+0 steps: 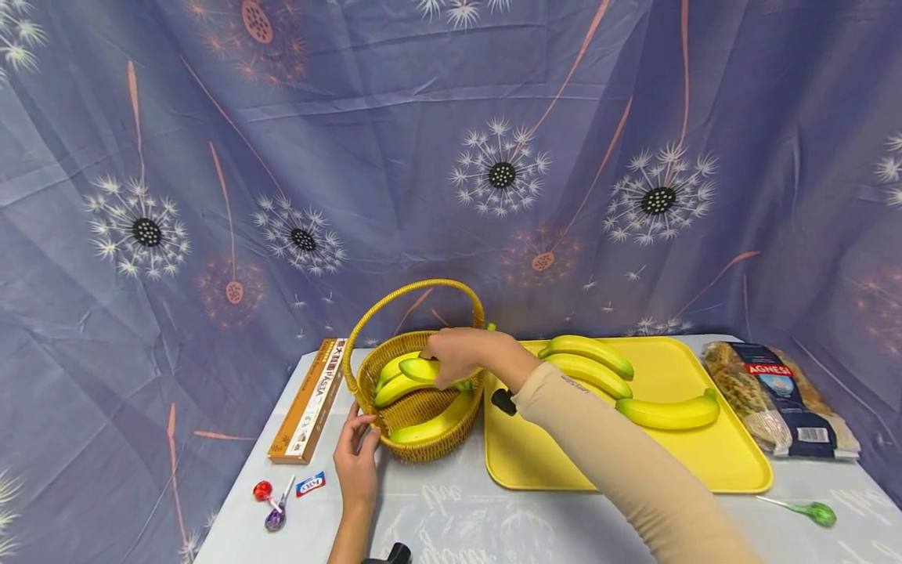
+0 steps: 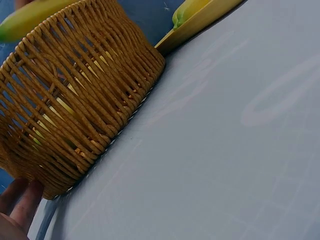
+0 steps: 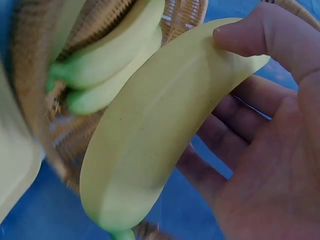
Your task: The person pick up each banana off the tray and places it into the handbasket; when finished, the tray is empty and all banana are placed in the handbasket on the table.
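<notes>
A woven yellow basket (image 1: 423,439) with a hoop handle stands on the table and holds several bananas (image 1: 395,388). My right hand (image 1: 461,352) reaches over the basket and grips one more yellow banana (image 3: 165,125) between thumb and fingers just above the others. My left hand (image 1: 355,458) rests against the basket's near left wall (image 2: 75,100), fingers touching the weave. Three bananas (image 1: 592,364) lie on the yellow tray (image 1: 535,462) to the right of the basket.
A long orange box (image 1: 310,399) lies left of the basket. Lollipops (image 1: 271,501) and a small wrapper (image 1: 310,484) lie near the front left. A pasta bag (image 1: 778,395) sits right of the tray, a green lollipop (image 1: 810,511) in front of it. A patterned cloth hangs behind.
</notes>
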Action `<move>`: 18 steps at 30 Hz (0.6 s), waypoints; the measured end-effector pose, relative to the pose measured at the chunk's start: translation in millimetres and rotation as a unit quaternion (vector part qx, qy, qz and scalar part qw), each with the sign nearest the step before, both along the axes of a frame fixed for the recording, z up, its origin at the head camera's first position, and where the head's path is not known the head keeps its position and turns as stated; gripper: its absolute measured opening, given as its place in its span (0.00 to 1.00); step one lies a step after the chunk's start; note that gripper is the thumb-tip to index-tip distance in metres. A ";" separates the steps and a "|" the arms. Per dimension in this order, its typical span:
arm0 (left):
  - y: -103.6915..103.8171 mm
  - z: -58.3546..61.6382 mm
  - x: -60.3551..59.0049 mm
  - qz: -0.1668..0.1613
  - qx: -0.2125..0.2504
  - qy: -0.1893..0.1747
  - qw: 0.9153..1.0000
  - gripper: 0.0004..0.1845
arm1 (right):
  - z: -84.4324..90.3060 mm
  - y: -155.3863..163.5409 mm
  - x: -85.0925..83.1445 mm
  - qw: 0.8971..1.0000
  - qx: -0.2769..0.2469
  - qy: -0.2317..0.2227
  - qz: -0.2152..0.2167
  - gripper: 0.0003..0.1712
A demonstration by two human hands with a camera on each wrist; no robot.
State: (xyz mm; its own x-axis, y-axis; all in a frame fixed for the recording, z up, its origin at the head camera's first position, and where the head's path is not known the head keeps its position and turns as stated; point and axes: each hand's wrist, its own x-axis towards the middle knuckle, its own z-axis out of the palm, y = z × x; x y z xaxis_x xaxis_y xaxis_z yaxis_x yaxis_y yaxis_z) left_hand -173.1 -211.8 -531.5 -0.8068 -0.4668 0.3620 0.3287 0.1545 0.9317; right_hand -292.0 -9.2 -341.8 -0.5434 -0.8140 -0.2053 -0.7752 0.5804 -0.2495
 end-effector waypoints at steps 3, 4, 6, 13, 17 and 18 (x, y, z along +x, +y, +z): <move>-0.3 0.2 -0.5 0.005 -0.003 -0.005 1.000 0.07 | -7.0 -25.8 -1.7 0.999 0.026 -0.006 -0.028 0.15; -0.2 -0.1 -0.6 0.007 -0.003 -0.005 1.000 0.07 | -10.8 -33.3 -1.5 0.999 0.034 -0.009 -0.040 0.16; 0.3 -1.0 -1.2 0.009 -0.005 -0.005 1.000 0.07 | -18.5 -46.7 0.0 0.997 0.047 -0.015 -0.061 0.14; 2.3 -2.5 -2.9 0.003 -0.012 0.000 1.000 0.06 | -42.0 -75.1 10.9 0.993 0.061 -0.028 -0.093 0.10; 0.4 -3.1 -1.9 0.010 -0.012 0.005 1.000 0.07 | -45.0 -83.9 16.9 0.991 0.069 -0.034 -0.106 0.07; -0.3 -3.1 -1.9 0.013 -0.011 0.008 1.000 0.07 | -45.1 -85.4 17.9 0.991 0.070 -0.033 -0.106 0.06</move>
